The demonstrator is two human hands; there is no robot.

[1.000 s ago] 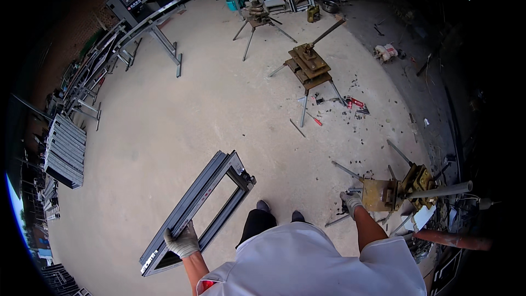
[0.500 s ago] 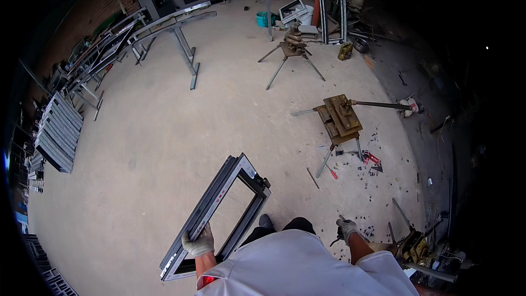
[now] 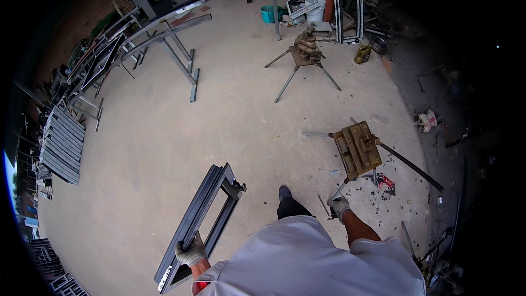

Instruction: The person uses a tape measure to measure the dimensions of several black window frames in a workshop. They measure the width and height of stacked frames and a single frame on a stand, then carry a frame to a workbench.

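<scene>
My left hand [image 3: 191,250], in a pale work glove, is closed around one long side of a dark grey metal window frame [image 3: 189,216]. The frame hangs tilted at my left, clear of my body, with a dark fitting at its upper right corner. My right hand [image 3: 339,206], also gloved, is held out ahead of me with its fingers curled. A small dark thing shows at its fingers, too small to name. Beyond that hand stands a brown metal punch press [image 3: 358,149] on splayed legs, with a long lever slanting off to the right.
Another brown machine on a four-legged stand [image 3: 305,52] is farther ahead. Long metal rails on trestles [image 3: 183,60] and stacked grey profiles [image 3: 61,143] line the left. Dark scraps and a red-and-black item [image 3: 386,182] lie on the concrete floor near the press.
I have stepped forward, and the punch press is nearer. My right hand has moved ahead and slightly left. The window frame, still in my left hand, has turned more edge-on.
</scene>
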